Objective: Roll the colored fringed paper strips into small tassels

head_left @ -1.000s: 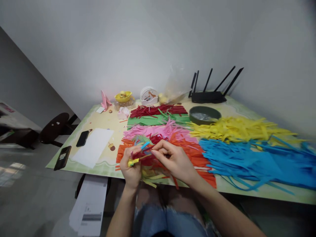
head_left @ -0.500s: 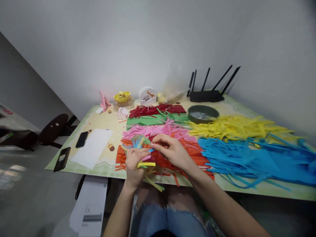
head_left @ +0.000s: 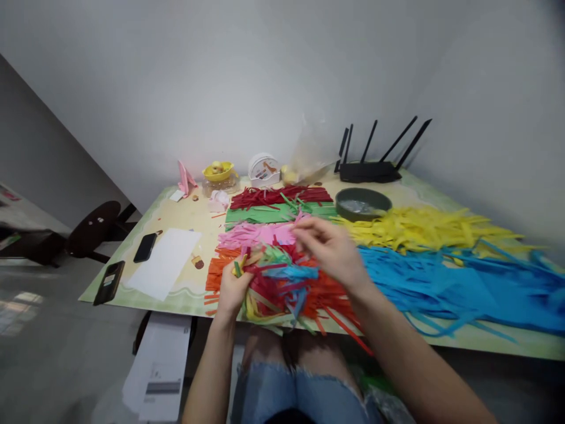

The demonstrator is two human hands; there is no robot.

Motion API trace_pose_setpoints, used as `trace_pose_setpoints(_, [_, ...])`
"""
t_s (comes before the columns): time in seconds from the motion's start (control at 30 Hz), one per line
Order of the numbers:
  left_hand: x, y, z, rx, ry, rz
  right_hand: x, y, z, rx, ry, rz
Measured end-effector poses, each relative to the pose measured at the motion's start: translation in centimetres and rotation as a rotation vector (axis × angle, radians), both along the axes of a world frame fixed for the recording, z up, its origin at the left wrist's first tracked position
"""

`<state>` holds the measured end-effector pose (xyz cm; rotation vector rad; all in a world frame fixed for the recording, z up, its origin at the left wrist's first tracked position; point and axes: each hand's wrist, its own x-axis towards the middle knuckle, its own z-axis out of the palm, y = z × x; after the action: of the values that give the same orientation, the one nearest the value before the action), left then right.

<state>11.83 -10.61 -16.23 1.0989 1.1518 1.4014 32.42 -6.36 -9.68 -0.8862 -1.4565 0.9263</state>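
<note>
My left hand (head_left: 233,288) is closed on one end of a bundle of multicoloured strips (head_left: 276,271), in light green, yellow, red, pink and blue. Its loose ends fan out to the right over the orange fringed strips (head_left: 333,294). Above and right of the bundle, my right hand (head_left: 329,250) is raised with thumb and fingers pinched together; whether a thin thing sits between them I cannot make out. Behind the hands lie rows of pink strips (head_left: 251,234), green strips (head_left: 251,217) and dark red strips (head_left: 278,196).
Blue strips (head_left: 441,282) and yellow strips (head_left: 432,227) spread over the right side. A dark green bowl (head_left: 364,203) and a black router (head_left: 369,172) stand behind. Two phones, one black (head_left: 145,247) and one in a brown case (head_left: 109,282), lie left beside white paper (head_left: 163,262).
My right hand has moved up and right, away from my left hand. The bundle has opened out, its strips now fanning to the right and downward. My left hand still grips it.
</note>
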Motion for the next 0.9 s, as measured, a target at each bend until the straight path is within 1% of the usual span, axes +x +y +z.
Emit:
trace_pose_setpoints(0.03, [0.2, 0.0, 0.1, -0.001, -0.001, -0.044, -1.2, -0.2, -0.5, -0.022, -0.097, 0.102])
trace_pose_setpoints(0.07, [0.4, -0.1, 0.2, -0.002, 0.0, -0.076, -2.2, -0.3, -1.0, -0.025, -0.153, 0.168])
trace_pose_setpoints(0.1, [0.6, -0.2, 0.3, -0.005, 0.0, -0.094, -2.9, -0.3, -1.4, -0.02, -0.183, 0.205])
trace_pose_setpoints(0.17, [0.7, -0.4, 0.3, -0.02, -0.02, -0.085, -3.7, 0.0, -2.0, -0.019, -0.203, 0.239])
trace_pose_setpoints(0.23, [0.7, -0.5, 0.1, -0.042, -0.083, -0.055, -3.8, 0.2, -2.1, -0.032, -0.215, 0.266])
trace_pose_setpoints(0.33, [0.7, -0.5, -0.3, -0.086, -0.184, 0.007, -3.6, 0.3, -1.9, -0.043, -0.239, 0.309])
trace_pose_setpoints(0.43, [0.7, -0.4, -0.3, -0.125, -0.195, 0.023, -3.4, -0.1, -1.6, -0.043, -0.273, 0.347])
trace_pose_setpoints(0.47, [0.8, -0.4, -0.2, -0.122, -0.182, 0.02, -3.3, -0.2, -1.6, -0.041, -0.28, 0.343])
trace_pose_setpoints(0.53, [0.7, -0.4, 0.0, -0.077, -0.157, 0.055, -3.1, -0.8, -1.7, -0.035, -0.262, 0.275])
trace_pose_setpoints(0.6, [0.7, -0.6, 0.0, -0.007, -0.123, 0.164, -3.0, -1.6, -2.0, -0.043, -0.195, 0.192])
trace_pose_setpoints(0.63, [0.6, -0.7, 0.0, 0.031, -0.094, 0.223, -2.9, -2.1, -2.2, -0.059, -0.157, 0.178])
trace_pose_setpoints(0.67, [0.6, -0.9, 0.0, 0.07, -0.058, 0.267, -3.0, -2.7, -2.3, -0.081, -0.128, 0.189])
trace_pose_setpoints(0.73, [0.7, -1.3, 0.2, 0.137, 0.021, 0.312, -3.2, -3.6, -2.7, -0.12, -0.105, 0.252])
trace_pose_setpoints(0.83, [1.1, -1.8, 0.6, 0.18, 0.082, 0.311, -3.7, -4.6, -2.9, -0.139, -0.125, 0.312])
trace_pose_setpoints(0.9, [1.3, -2.0, 1.0, 0.175, 0.079, 0.295, -4.0, -4.7, -2.9, -0.142, -0.13, 0.316])
